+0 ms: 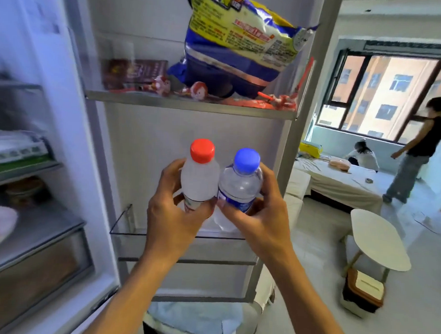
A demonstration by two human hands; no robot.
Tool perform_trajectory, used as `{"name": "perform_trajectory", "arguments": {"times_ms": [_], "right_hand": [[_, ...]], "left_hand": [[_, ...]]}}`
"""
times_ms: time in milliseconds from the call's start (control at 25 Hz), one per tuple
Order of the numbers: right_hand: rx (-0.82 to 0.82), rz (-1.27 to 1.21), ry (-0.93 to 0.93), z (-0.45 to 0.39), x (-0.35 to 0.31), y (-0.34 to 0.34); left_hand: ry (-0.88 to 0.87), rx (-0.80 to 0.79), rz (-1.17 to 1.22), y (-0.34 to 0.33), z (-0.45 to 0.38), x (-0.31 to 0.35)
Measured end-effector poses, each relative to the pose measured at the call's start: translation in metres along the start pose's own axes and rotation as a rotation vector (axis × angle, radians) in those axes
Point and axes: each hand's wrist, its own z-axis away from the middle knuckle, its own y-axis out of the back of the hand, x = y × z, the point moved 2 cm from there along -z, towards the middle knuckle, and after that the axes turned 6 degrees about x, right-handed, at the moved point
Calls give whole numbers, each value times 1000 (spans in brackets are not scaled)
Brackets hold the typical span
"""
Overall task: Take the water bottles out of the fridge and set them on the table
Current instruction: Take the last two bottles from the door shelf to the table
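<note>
Two water bottles stand side by side above the clear door bin (127,232) of the open fridge door. The red-capped bottle (200,176) is frosted white, and my left hand (174,215) is wrapped around its lower body. The blue-capped bottle (241,182) is clear with a blue label, and my right hand (259,218) grips it from the right. The two bottles touch each other. Their bases are hidden behind my fingers. A small white oval table (379,237) stands on the floor to the right.
A big blue and yellow bag (233,45) and red sweets sit on the door shelf (191,104) above. The fridge interior (26,185) with shelves and a drawer lies to the left. One person stands by the window (420,148), another sits near the bed (339,181).
</note>
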Motion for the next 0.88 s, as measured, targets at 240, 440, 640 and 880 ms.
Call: {"name": "perform_trajectory", "arguments": {"times_ms": [240, 440, 640, 880], "right_hand": [[-151, -313, 60, 18, -47, -1], [-468, -468, -74, 82, -42, -26], [-892, -584, -149, 183, -68, -66], [-1273, -636, -89, 321, -139, -88]], "left_hand": [[-191, 220, -163, 49, 43, 68], [-3, 454, -400, 97, 137, 69], [201, 788, -646, 157, 262, 84], [305, 1114, -714, 225, 403, 135]]}}
